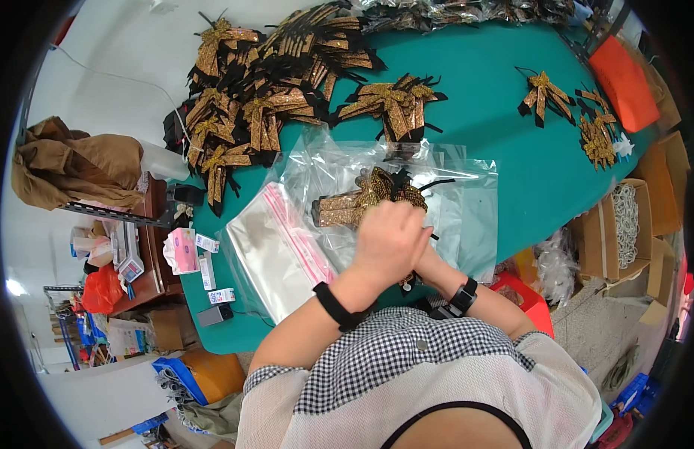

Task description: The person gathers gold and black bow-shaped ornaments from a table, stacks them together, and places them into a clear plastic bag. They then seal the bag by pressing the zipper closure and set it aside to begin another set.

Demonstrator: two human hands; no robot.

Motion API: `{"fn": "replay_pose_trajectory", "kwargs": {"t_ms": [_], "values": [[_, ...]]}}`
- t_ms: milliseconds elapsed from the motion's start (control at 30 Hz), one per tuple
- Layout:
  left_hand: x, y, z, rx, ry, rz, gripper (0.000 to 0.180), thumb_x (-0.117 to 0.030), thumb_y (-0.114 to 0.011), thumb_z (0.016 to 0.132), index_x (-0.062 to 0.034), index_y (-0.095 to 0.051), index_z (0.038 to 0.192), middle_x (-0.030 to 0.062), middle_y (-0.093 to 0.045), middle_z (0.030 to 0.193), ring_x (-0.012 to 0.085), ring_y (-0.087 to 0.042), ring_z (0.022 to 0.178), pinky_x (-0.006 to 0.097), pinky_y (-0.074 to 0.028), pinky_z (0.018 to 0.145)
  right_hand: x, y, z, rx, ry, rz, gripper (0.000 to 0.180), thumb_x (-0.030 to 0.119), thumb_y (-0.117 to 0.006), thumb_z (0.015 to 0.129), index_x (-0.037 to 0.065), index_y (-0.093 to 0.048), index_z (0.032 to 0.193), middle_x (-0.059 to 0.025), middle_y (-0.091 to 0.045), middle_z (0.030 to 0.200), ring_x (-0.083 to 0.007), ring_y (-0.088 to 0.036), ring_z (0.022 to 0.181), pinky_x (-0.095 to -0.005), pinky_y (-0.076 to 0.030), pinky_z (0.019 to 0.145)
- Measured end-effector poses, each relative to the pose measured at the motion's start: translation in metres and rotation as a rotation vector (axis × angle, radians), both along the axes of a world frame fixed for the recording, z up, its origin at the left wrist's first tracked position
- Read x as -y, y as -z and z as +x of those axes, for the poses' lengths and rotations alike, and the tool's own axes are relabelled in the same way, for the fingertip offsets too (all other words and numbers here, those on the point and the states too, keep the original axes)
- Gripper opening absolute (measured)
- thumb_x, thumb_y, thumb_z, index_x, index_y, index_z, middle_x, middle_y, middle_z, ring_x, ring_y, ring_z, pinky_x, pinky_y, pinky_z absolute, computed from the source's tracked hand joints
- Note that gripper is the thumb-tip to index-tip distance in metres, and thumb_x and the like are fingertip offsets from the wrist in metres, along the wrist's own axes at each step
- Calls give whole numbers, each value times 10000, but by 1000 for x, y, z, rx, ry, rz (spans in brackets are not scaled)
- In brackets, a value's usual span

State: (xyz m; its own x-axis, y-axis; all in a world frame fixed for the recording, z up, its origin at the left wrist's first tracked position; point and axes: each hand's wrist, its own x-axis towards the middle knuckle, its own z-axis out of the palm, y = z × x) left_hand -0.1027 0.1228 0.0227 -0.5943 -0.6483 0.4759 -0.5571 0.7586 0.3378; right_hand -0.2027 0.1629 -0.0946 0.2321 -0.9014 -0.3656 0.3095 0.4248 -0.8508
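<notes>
My left hand (388,243) is closed at the near edge of a gold glitter bow (339,209) with black ribbon, seeming to grip it. Pressed against that hand, my right hand (429,260) is mostly covered by it, so its fingers are hidden. The bow lies over transparent plastic bags (474,191) on the green table. Beside my left forearm is a stack of transparent zip bags (268,251) with pink closures. A small group of similar bows (392,105) sits just beyond the bags.
A large heap of gold-and-black bows (287,56) covers the far left of the green table (466,82). One single bow (543,96) and an orange-red bag (624,82) are at the right. Small boxes and a pink tissue pack (182,251) line the left edge.
</notes>
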Motion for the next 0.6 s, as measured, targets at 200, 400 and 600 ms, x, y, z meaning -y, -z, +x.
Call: {"fn": "replay_pose_trajectory", "kwargs": {"t_ms": [200, 400, 600], "values": [[84, -26, 30, 227, -291, -43, 381, -229, -667, 675, -25, -568, 982, 148, -566, 936, 313, -509, 839, 394, -432, 753, -13, -6, 5, -11, -14, -183, 890, 143, -738, 607, -10, -222, 1315, -122, -456, 1192, -191, -459, 1078, -322, -366, 932], [110, -18, 23, 990, -338, 9, 194, -131, -623, 632, -84, -657, 816, 83, -585, 833, 257, -518, 861, 355, -422, 679, -17, 1, 1, -287, -65, -298, 946, 219, -748, 580, -32, -207, 1315, -179, -463, 1196, -235, -481, 1077, -318, -367, 936], [127, 9, 24, 1054, -235, -215, 104, -95, -576, 685, -94, -669, 733, 75, -618, 813, 243, -555, 831, 361, -444, 638, -20, -7, 0, -397, -122, -331, 934, 179, -739, 587, -11, -193, 1321, -152, -477, 1157, -218, -479, 1054, -313, -371, 920]]}}
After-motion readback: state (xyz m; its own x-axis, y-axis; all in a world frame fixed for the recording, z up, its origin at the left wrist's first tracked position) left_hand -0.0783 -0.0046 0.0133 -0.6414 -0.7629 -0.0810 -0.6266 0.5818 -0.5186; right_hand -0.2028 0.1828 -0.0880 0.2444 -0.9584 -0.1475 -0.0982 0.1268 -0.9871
